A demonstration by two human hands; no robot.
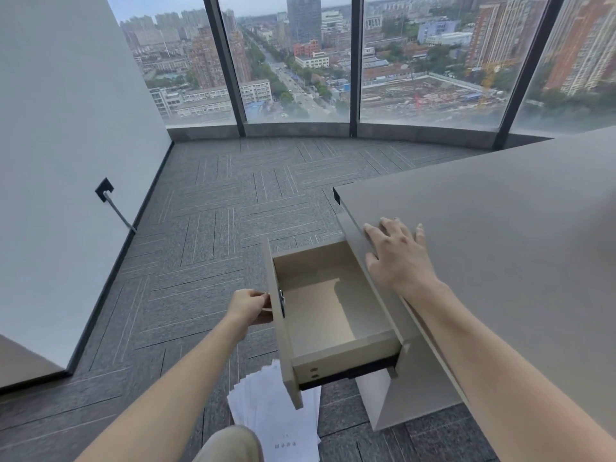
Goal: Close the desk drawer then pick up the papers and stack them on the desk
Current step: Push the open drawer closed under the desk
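Note:
A beige desk drawer (pixel 320 315) stands pulled out to the left of the desk (pixel 500 235), and its inside is empty. My left hand (pixel 251 306) grips the drawer's front panel at its outer face, beside the small metal lock. My right hand (pixel 398 258) lies flat, fingers spread, on the desk top near its left edge. White papers (pixel 276 418) lie fanned on the carpet below the drawer, partly hidden by the drawer front and my knee.
Grey patterned carpet (pixel 216 228) stretches to floor-to-ceiling windows (pixel 300 61) at the back. A white wall (pixel 66 161) with a black socket and cable runs along the left. My knee (pixel 230 445) shows at the bottom edge.

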